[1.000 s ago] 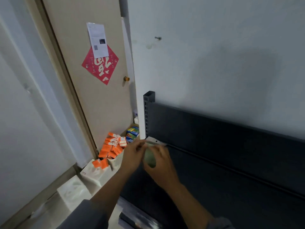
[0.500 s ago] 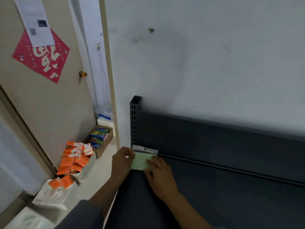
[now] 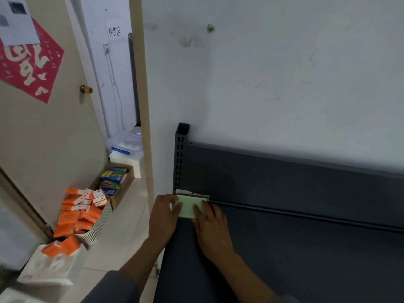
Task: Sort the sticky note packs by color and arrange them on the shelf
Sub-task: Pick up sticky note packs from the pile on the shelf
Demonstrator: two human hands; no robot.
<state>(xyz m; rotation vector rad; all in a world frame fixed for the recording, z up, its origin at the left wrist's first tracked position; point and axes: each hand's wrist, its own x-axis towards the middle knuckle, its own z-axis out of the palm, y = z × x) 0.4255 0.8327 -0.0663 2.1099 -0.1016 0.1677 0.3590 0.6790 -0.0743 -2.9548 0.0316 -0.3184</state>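
Note:
A pale green sticky note pack in clear wrapping lies flat in the back left corner of the dark grey shelf, against the back panel. My left hand holds its left edge, thumb on top. My right hand rests on its right part with straight fingers pressing down. Part of the pack is hidden under both hands.
The shelf's slotted upright rises at the pack's corner. On the floor to the left stand a white basket heaped with orange packs, a cardboard box of coloured packs and white bags. A door stands behind.
The pack went from held up between both hands down onto the shelf corner. Both hands now lie on it. My view swung to the right and closer.

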